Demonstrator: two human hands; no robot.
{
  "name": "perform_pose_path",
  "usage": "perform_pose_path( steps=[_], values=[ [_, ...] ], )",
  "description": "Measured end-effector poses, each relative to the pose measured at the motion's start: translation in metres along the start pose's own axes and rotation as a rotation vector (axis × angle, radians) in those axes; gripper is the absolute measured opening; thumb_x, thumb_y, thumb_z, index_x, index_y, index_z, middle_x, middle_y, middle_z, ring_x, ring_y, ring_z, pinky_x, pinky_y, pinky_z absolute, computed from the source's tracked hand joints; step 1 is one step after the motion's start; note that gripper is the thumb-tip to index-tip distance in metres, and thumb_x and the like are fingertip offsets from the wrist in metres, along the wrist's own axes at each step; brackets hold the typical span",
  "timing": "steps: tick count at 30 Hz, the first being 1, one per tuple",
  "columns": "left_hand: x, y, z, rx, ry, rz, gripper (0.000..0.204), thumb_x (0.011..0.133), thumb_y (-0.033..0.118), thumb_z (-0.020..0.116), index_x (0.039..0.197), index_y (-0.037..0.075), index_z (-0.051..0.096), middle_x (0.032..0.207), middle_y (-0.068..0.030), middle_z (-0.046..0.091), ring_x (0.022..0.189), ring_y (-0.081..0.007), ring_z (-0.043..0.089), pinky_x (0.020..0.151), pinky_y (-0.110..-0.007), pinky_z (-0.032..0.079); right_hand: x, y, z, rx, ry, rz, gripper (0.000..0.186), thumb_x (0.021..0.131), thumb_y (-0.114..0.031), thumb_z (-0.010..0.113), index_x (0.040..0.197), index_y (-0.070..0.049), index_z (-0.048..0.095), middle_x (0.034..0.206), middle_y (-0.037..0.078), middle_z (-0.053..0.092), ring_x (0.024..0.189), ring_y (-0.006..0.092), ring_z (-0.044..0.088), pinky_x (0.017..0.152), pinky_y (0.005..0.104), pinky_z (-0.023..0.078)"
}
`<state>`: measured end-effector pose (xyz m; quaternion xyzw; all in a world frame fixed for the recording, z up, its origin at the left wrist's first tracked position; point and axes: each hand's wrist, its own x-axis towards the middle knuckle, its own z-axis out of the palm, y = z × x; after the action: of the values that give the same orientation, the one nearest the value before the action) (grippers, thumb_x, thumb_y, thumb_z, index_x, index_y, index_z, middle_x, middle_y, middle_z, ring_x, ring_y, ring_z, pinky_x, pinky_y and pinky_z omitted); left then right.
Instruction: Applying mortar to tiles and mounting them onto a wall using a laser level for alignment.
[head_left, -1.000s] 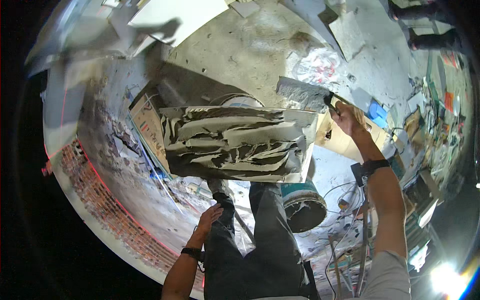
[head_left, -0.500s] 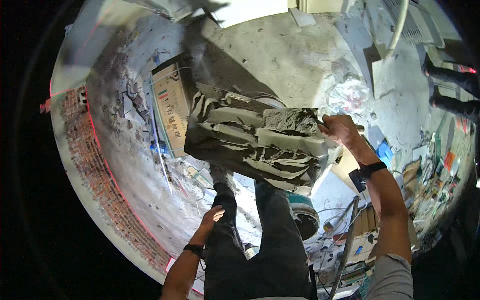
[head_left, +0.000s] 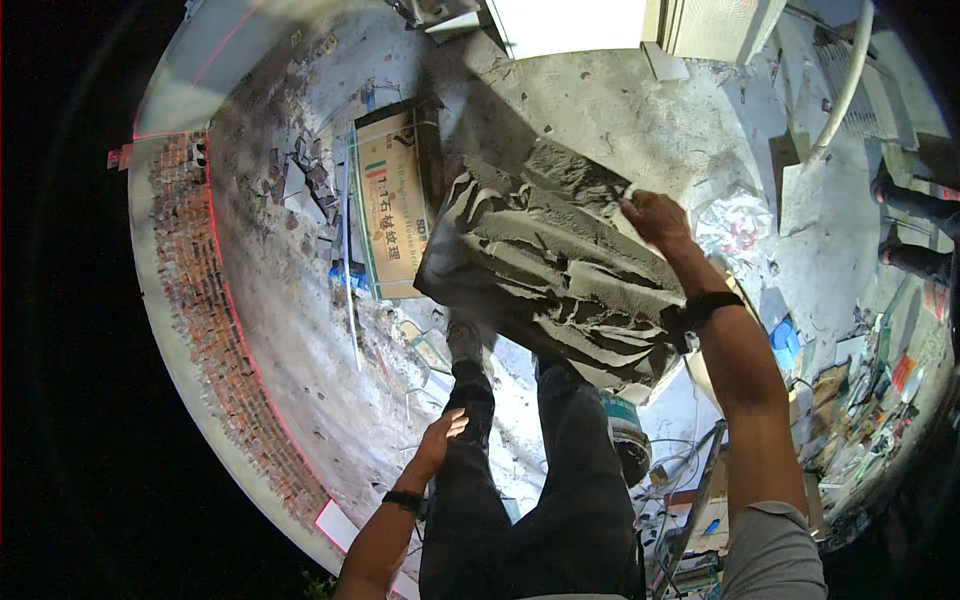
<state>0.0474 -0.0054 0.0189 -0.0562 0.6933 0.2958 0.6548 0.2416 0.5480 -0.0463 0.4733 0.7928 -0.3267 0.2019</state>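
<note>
In front of my legs is a slab (head_left: 550,270) covered with thick, ridged grey mortar. My right hand (head_left: 660,218) is closed at its far right edge, gripping a trowel (head_left: 580,178) whose mortar-caked blade lies against the far side of the coating. The fist hides the trowel's handle. What carries the slab from below is mostly covered. By my left thigh hangs my left hand (head_left: 440,438), holding nothing, with its fingers loosely stretched.
A long cardboard box (head_left: 390,205) lies left of the slab. Beside my right leg stands a bucket (head_left: 627,440). Rubble (head_left: 300,190) and a brick wall (head_left: 190,270) are to the left. Another person's legs (head_left: 915,235) show at far right, near a crumpled plastic bag (head_left: 735,222).
My right hand has moved the trowel along the far side of the mortar, and its blade is now turned at a slant. The view has shifted. My left hand still hangs by my thigh.
</note>
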Motion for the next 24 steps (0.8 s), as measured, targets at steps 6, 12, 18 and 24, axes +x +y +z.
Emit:
perform_pose_path(
  steps=[6, 12, 18, 24],
  values=[
    [0.012, 0.002, -0.024, 0.029, -0.053, 0.036, 0.061, 0.098, 0.046, 0.046, 0.136, -0.002, 0.045, 0.127, -0.0177, 0.058, 0.113, -0.0229, 0.057, 0.098, -0.034, 0.043, 0.014, -0.033, 0.022, 0.03, -0.059, 0.03, 0.051, 0.095, -0.05, 0.041, 0.111, -0.007, 0.064, 0.105, 0.02, 0.066, 0.102, 0.0376, 0.063, 0.089, 0.0467, 0.049],
    [0.059, 0.003, -0.058, 0.041, -0.101, -0.044, 0.046, 0.096, 0.035, 0.051, 0.125, 0.0, 0.056, 0.118, -0.0116, 0.062, 0.109, -0.0215, 0.06, 0.093, -0.034, 0.046, -0.027, -0.076, 0.039, -0.108, 0.09, -0.222, 0.038, 0.088, -0.029, 0.057, 0.117, -0.004, 0.057, 0.122, 0.015, 0.057, 0.106, 0.0311, 0.058, 0.084, 0.0446, 0.048],
    [0.073, 0.032, -0.103, 0.519, -0.303, 0.393, 0.038, 0.092, 0.019, 0.06, 0.127, 0.006, 0.056, 0.115, -0.0105, 0.064, 0.108, -0.0181, 0.059, 0.094, -0.033, 0.047, -0.056, -0.202, 0.085, 0.504, -0.102, -0.089, 0.039, 0.084, -0.023, 0.06, 0.121, -0.009, 0.055, 0.111, 0.015, 0.058, 0.107, 0.028, 0.055, 0.078, 0.0407, 0.048],
    [0.071, 0.068, -0.158, 0.218, -0.072, -0.039, 0.046, 0.096, 0.035, 0.049, 0.13, 0.006, 0.054, 0.114, -0.0133, 0.065, 0.093, -0.0187, 0.063, 0.08, -0.029, 0.048, -0.13, -0.069, 0.14, 0.056, 0.29, 0.063, 0.046, 0.079, -0.024, 0.066, 0.121, -0.008, 0.056, 0.108, 0.02, 0.06, 0.098, 0.0336, 0.06, 0.081, 0.0481, 0.048]
  ],
)
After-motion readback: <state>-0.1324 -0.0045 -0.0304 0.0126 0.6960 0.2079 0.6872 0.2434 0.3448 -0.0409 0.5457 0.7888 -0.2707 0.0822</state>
